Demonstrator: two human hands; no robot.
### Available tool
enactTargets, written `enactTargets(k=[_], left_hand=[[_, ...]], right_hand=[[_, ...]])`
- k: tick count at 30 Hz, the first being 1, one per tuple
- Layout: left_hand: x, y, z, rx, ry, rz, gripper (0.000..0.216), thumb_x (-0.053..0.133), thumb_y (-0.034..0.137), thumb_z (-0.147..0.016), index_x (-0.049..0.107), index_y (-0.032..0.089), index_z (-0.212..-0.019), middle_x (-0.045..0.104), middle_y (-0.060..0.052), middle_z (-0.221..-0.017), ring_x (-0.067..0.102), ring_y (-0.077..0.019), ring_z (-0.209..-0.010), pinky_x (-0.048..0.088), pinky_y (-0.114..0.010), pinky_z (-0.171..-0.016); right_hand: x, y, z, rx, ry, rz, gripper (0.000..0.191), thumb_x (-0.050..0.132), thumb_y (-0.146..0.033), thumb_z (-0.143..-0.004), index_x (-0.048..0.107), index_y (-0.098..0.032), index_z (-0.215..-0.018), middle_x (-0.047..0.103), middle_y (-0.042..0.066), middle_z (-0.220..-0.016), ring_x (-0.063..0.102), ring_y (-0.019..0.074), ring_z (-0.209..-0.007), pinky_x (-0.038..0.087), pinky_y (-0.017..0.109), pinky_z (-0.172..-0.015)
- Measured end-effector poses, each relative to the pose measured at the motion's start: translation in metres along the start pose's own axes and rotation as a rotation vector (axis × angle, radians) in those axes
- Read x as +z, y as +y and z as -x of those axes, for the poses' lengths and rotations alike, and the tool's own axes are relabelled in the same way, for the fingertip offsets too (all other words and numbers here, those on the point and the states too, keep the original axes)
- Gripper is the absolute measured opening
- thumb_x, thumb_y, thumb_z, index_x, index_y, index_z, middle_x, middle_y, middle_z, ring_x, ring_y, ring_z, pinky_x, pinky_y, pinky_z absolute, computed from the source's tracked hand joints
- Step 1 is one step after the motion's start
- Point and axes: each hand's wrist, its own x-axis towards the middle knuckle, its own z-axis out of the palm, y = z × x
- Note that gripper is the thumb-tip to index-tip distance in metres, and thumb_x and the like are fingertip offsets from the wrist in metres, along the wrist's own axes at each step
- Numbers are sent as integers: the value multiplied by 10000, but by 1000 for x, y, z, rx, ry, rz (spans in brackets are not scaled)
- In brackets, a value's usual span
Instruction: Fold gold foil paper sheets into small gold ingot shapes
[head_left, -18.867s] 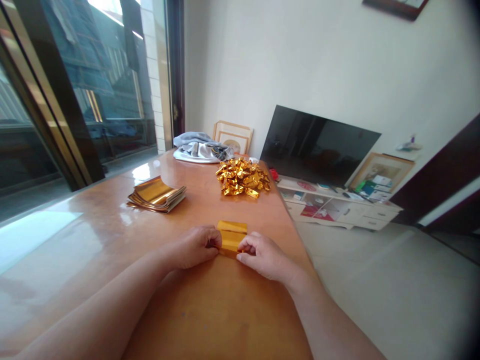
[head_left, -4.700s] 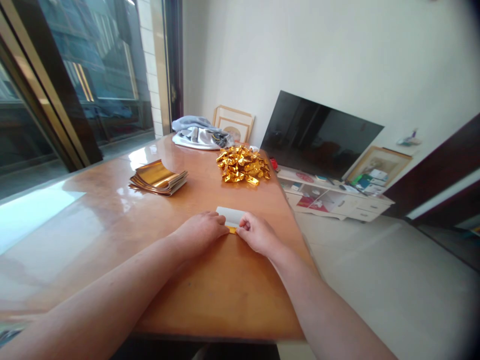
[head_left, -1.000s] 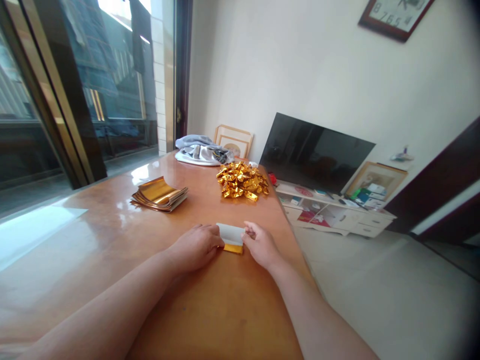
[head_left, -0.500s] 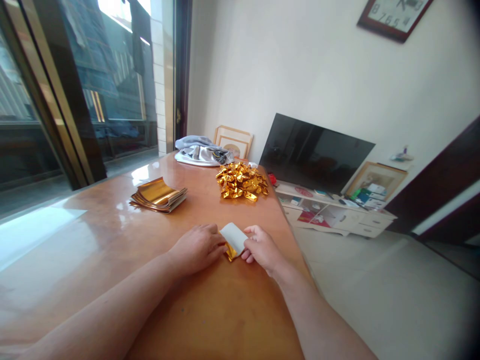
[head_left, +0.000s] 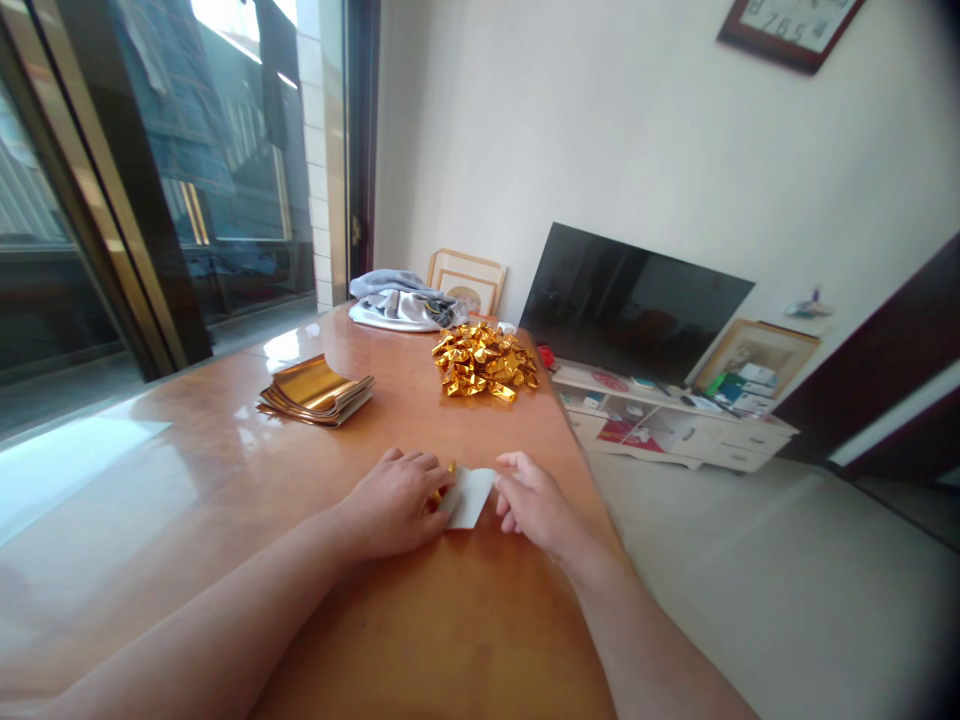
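A small sheet of gold foil paper (head_left: 471,498), its pale back facing up, lies between my hands on the wooden table (head_left: 420,620). My left hand (head_left: 401,503) rests on the tabletop with its fingers closed on the sheet's left side, where a bit of gold shows. At the sheet's upper right corner, my right hand (head_left: 531,503) pinches the edge between thumb and forefinger. Further off to the left is a stack of gold foil paper (head_left: 319,390). Beyond my hands sits a heap of folded gold foil pieces (head_left: 484,362).
Folded cloth (head_left: 405,300) lies at the table's far end near picture frames (head_left: 466,283). Past the right table edge stand a low white cabinet (head_left: 675,425) and a large black television (head_left: 634,300). A glass sliding door (head_left: 217,180) is on the left.
The sheet has turned between my hands, and less of its gold side shows now. My right hand has shifted slightly to the right; the stack and the heap stay put.
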Motion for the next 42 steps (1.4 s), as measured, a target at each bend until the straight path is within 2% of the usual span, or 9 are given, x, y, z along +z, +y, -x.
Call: enactTargets(k=[2,4,7,11,21,25,29,34,42], left_hand=[[-1,-3,0,4,-17,20,239,596,265,-802,647,271,-1036,675,-37,-966,605,-235,-927,364,-361,-820],[-3,-6,0,7,-41,49,312,586,224,-786,641,285,-1087,693,-27,-982,606,-238,-949,361,-365,-839],[-6,-11,1,24,-64,94,422,567,165,-767,629,307,-1160,705,-12,-1046,601,-239,-998,370,-359,-863],[-9,-16,4,57,-72,129,483,536,102,-751,641,319,-1170,701,-1,-1070,588,-232,-1031,390,-341,-893],[-8,-20,5,27,-66,133,347,572,108,-730,685,272,-1013,655,-33,-1046,581,-235,-999,428,-334,-896],[-9,-22,6,30,-45,160,182,564,226,-859,718,252,-954,634,-55,-1095,568,-234,-1037,418,-344,-944],[-15,-22,8,22,-49,203,384,395,381,-1007,744,241,-930,636,-64,-1114,554,-225,-1057,386,-361,-998],[-23,-16,9,-71,-27,293,540,279,512,-1033,748,253,-969,670,-41,-1109,545,-223,-1065,377,-359,-995],[-14,-19,6,-54,-22,196,457,438,581,-963,789,291,-926,666,-55,-1119,529,-255,-1089,391,-375,-967]], right_hand=[[-8,5,-4,-167,103,212,331,456,-202,-878,570,-213,-1189,657,15,-828,648,165,-704,535,295,-674],[-14,6,-4,-325,116,384,403,502,-110,-802,618,-227,-1170,662,46,-1072,632,186,-994,509,319,-884],[-18,2,2,-458,-38,539,527,511,-38,-753,646,-272,-1205,602,31,-1275,524,186,-1224,405,321,-1063],[-16,-3,9,-499,-135,603,518,553,-70,-799,645,-284,-1263,525,42,-1405,452,195,-1323,347,334,-1128],[-10,-4,8,-652,-173,573,289,612,-139,-871,727,-256,-1108,660,57,-1178,568,210,-1112,461,342,-989],[-9,-5,9,-637,-200,559,260,609,-158,-887,733,-255,-1094,675,49,-1166,577,206,-1093,456,337,-982],[-8,-7,7,-601,-212,545,203,580,-213,-932,737,-249,-1055,692,43,-1142,589,199,-1066,447,334,-974],[-4,-10,5,-587,-181,546,219,503,-243,-989,721,-230,-990,702,37,-1051,602,181,-988,442,330,-939],[8,0,-4,-526,-61,564,186,539,-289,-973,688,-219,-886,663,34,-914,576,185,-920,440,320,-844]])
